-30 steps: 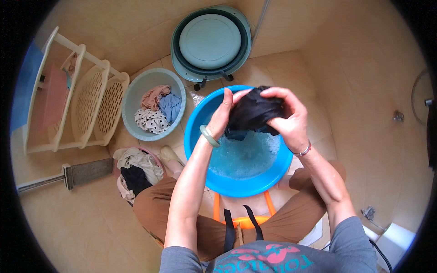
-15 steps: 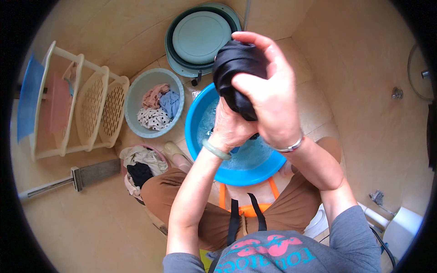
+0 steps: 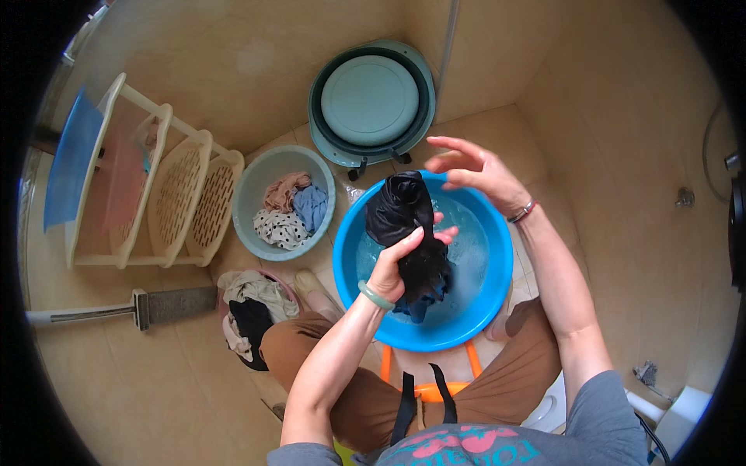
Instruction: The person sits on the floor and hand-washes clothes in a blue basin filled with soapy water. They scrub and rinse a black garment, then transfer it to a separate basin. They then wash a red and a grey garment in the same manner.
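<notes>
Head view, person seated over a blue wash basin (image 3: 474,311) holding soapy water.

Left hand (image 3: 400,260): closed around a wet black garment (image 3: 404,225). The fingers are wrapped about the middle of the cloth, with the fingertips (image 3: 444,233) seen on its right side. A pale green bangle (image 3: 375,295) is worn at the left wrist.

Black garment: held bunched and upright above the basin. Its twisted upper end stands above the fist; its lower end hangs down to the water. A bit of blue cloth (image 3: 408,309) is seen in the water just below it.

Right hand (image 3: 474,167): spread wide, fingers extended and apart, nothing held. It is placed just beside the upper end of the garment, over the far rim of the basin, not touching the cloth. A bracelet (image 3: 522,211) is worn at the right wrist.

Surroundings: a pale blue basin (image 3: 247,203) with several garments, one spotted, is set on the floor to the left of the blue basin. A teal round tub (image 3: 369,101) stands against the wall beyond. A cream rack of perforated baskets (image 3: 183,198) stands further left. A heap of clothes (image 3: 250,311) lies by the left knee, and a flat mop head (image 3: 167,305) lies on the floor beside it.
</notes>
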Available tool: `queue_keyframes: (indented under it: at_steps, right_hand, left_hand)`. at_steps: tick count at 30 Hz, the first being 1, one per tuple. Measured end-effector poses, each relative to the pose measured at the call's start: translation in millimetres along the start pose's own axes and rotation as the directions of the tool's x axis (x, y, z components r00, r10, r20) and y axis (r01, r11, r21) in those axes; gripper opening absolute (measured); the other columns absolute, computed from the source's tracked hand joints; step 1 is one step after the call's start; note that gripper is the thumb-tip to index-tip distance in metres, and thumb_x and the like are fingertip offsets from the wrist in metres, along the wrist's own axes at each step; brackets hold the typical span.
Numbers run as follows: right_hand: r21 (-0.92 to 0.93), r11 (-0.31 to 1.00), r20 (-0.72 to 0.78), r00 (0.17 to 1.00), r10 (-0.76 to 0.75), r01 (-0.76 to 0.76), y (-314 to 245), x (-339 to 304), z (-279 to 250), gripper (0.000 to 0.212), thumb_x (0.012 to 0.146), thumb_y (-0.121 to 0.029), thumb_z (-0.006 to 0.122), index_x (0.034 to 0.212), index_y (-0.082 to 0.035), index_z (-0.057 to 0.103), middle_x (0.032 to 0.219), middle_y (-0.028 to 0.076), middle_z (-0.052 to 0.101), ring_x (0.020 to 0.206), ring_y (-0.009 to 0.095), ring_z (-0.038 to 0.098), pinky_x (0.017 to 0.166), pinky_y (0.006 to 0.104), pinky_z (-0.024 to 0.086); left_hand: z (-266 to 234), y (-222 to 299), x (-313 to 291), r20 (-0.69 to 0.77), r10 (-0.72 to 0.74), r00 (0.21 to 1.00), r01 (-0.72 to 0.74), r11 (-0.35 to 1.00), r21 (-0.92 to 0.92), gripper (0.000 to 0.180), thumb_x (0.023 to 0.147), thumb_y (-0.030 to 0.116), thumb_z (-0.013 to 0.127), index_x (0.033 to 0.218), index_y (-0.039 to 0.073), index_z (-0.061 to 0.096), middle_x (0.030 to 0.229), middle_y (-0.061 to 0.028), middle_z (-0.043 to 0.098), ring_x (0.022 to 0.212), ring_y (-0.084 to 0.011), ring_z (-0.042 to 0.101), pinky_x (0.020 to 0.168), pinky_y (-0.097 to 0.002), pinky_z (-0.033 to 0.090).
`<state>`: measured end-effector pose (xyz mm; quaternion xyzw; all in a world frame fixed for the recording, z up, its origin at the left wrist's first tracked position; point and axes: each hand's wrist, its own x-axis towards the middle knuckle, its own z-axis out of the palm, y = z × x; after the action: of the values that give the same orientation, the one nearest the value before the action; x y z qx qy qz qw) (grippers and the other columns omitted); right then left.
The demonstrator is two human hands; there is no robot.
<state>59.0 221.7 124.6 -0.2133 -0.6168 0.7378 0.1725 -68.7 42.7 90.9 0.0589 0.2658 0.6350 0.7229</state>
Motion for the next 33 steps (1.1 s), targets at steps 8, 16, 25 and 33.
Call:
queue_keyframes:
  at_steps: [8, 16, 25, 33]
  right_hand:
    - [0.775, 0.608, 0.401, 0.877, -0.264, -0.171, 56, 22, 58, 0.115, 0.062, -0.066, 0.073, 0.15, -0.016, 0.019, 0.154, 0.022, 0.015, 0.139, 0.046, 0.019, 0.099, 0.0621, 0.038]
    - [0.433, 0.891, 0.332, 0.943, -0.016, -0.138, 14, 4, 44, 0.024, 0.079, -0.009, 0.067, 0.099, -0.004, 0.055, 0.093, 0.009, 0.062, 0.094, 0.024, 0.065, 0.084, 0.0376, 0.053]
    - [-0.029, 0.999, -0.032, 0.999, 0.025, -0.026, 32, -16, 52, 0.022, 0.086, -0.012, 0.065, 0.107, -0.006, 0.069, 0.101, 0.005, 0.068, 0.095, 0.011, 0.062, 0.084, 0.0279, 0.051]
    - [-0.43, 0.903, -0.279, 0.953, -0.121, -0.011, 61, -15, 72, 0.023, 0.089, -0.022, 0.061, 0.089, 0.001, 0.066, 0.081, 0.017, 0.068, 0.075, 0.027, 0.067, 0.069, 0.0353, 0.052]
  left_hand:
    - [-11, -7, -7, 0.348, -0.231, 0.909, 0.274, 0.958, -0.08, 0.058, 0.086, 0.035, 0.058, 0.126, -0.005, 0.044, 0.086, -0.0184, 0.064, 0.079, -0.0312, 0.064, 0.104, -0.0513, 0.037]
    - [9, -12, 0, 0.271, -0.25, 0.93, 0.187, 0.953, 0.239, 0.061, 0.079, 0.032, 0.071, 0.123, -0.002, 0.047, 0.079, -0.0066, 0.056, 0.071, -0.0173, 0.056, 0.073, -0.0319, 0.047]
    - [-3, -44, 12, -0.179, -0.06, 0.982, 0.16, 0.77, 0.618, 0.023, 0.079, 0.023, 0.072, 0.087, 0.005, 0.06, 0.075, -0.0021, 0.06, 0.072, -0.0108, 0.056, 0.065, -0.026, 0.046]
    - [-16, -62, 20, -0.255, 0.143, 0.956, 0.107, 0.64, 0.761, 0.018, 0.076, 0.011, 0.066, 0.088, -0.002, 0.064, 0.083, -0.0092, 0.067, 0.08, -0.0162, 0.061, 0.068, -0.0322, 0.048]
